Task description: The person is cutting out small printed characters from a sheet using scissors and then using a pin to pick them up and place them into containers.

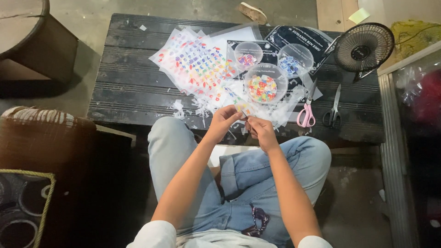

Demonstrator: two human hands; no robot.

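Observation:
My left hand (pixel 223 120) and my right hand (pixel 260 130) meet at the near edge of the low dark table (pixel 133 82), pinching a small piece of clear plastic with coloured bits (pixel 243 110) between the fingertips. Just beyond the hands lie clear sheets of small coloured stickers (pixel 197 64). A round clear dish of mixed coloured pieces (pixel 265 84) stands right behind the hands. Two smaller clear dishes, a left one (pixel 248 55) and a right one (pixel 295 59), stand farther back.
Pink-handled scissors (pixel 306 112) and black-handled scissors (pixel 333 110) lie on the table's right part. A small black fan (pixel 363 47) stands at the far right corner. Paper scraps (pixel 183 109) litter the near edge. A woven stool (pixel 41 133) sits at my left, a cabinet (pixel 409 138) at right.

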